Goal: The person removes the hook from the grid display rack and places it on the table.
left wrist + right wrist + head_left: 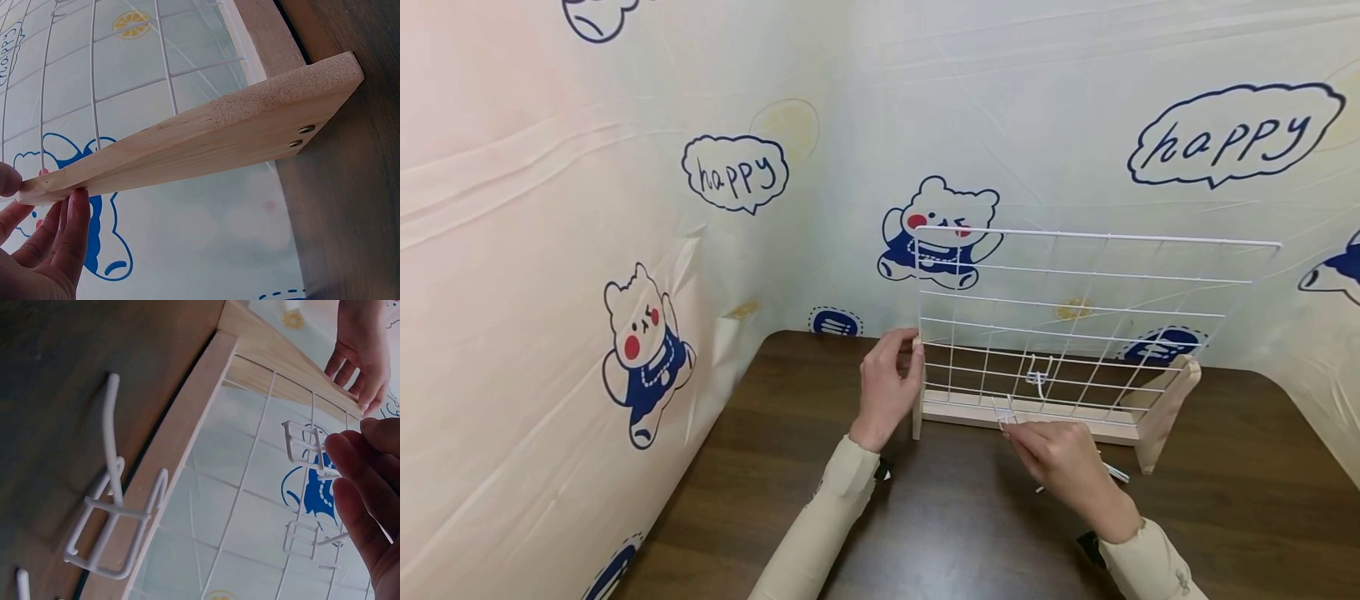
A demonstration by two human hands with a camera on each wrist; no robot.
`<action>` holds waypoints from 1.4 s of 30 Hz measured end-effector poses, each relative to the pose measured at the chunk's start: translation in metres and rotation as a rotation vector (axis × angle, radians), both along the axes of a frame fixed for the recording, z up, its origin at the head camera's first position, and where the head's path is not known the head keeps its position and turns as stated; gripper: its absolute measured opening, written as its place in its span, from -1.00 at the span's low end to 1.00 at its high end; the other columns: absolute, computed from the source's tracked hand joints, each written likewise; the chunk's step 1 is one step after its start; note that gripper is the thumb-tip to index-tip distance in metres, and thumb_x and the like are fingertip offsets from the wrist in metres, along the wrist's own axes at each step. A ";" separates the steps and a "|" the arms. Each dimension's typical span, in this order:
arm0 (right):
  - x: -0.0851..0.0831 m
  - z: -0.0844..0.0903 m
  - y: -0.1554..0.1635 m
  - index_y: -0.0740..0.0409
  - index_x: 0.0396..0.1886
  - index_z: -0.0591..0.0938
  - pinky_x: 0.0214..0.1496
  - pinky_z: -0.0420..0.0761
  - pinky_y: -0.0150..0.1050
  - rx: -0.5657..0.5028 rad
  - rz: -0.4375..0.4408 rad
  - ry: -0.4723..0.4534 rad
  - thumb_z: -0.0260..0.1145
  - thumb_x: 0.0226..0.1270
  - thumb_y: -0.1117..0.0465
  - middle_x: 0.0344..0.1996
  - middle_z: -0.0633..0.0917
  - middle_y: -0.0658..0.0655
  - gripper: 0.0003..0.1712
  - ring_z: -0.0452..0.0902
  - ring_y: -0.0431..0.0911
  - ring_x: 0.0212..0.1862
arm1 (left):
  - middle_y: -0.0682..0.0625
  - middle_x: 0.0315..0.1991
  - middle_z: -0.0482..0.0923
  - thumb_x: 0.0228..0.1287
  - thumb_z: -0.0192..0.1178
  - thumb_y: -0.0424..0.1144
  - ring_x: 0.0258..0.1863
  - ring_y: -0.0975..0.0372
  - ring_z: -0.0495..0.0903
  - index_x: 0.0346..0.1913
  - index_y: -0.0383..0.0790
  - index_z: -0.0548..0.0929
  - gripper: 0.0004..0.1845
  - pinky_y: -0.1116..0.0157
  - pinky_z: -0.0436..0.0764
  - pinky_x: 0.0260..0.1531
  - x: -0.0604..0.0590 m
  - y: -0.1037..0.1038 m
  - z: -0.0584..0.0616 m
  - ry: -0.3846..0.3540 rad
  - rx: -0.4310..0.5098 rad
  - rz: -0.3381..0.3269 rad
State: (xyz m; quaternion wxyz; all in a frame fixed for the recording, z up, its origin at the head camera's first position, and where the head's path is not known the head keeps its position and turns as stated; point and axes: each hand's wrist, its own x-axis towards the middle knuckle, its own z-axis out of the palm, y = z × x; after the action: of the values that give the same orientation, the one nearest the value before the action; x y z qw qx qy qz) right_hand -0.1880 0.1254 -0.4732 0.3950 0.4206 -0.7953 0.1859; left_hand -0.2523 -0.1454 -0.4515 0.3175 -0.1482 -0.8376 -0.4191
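Observation:
A white wire grid panel [1097, 237] stands upright in a wooden base with a side piece at each end. With thumb and fingers, my left hand [891, 379] holds the upper end of the left wooden side piece [206, 140]. My right hand [369, 487] pinches a small white wire hook [303, 447] in front of the lower grid. Whether this hook touches the wires, I cannot tell. Another white hook [1036, 377] hangs on the grid, behind and to the right of the pinched one.
Loose white hooks [109, 531] lie on the dark wooden table [955, 517] by the base, partly behind my right hand in the head view. Printed cloth [850, 125] walls the table at the back and left. Two screws [306, 129] show in the side piece.

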 end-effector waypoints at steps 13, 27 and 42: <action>0.002 -0.014 0.010 0.10 -0.35 0.78 -0.56 0.66 -0.19 0.062 -0.012 -0.015 -0.11 0.72 0.06 -0.52 0.81 -0.04 -0.42 0.74 -0.18 -0.52 | -0.06 -0.07 0.74 0.52 0.19 -0.23 -0.27 0.24 0.79 0.11 -0.19 0.67 -0.78 0.39 0.80 -0.24 0.000 0.000 0.001 0.017 0.006 -0.007; 0.001 -0.023 0.018 0.11 -0.33 0.79 -0.63 0.56 -0.23 0.083 0.010 -0.013 -0.12 0.72 0.05 -0.54 0.78 -0.08 -0.41 0.69 -0.18 -0.58 | -0.07 -0.05 0.74 0.53 0.19 -0.22 -0.26 0.23 0.79 0.12 -0.18 0.67 -0.77 0.39 0.80 -0.24 0.001 0.000 0.001 0.015 -0.005 0.001; 0.003 -0.030 0.021 0.04 -0.39 0.76 -0.69 0.43 -0.28 0.140 -0.018 -0.052 0.00 0.68 0.06 -0.61 0.68 -0.17 -0.51 0.58 -0.21 -0.66 | -0.05 -0.04 0.73 0.53 0.19 -0.20 -0.23 0.24 0.79 0.13 -0.16 0.66 -0.76 0.40 0.79 -0.20 0.001 0.000 0.002 -0.009 0.004 -0.006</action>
State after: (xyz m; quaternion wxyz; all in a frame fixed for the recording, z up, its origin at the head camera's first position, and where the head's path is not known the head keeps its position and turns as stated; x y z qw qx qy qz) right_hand -0.1852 0.1466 -0.5028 0.3457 0.4349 -0.8201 0.1371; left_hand -0.2510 -0.1454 -0.4496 0.3128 -0.1485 -0.8377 -0.4222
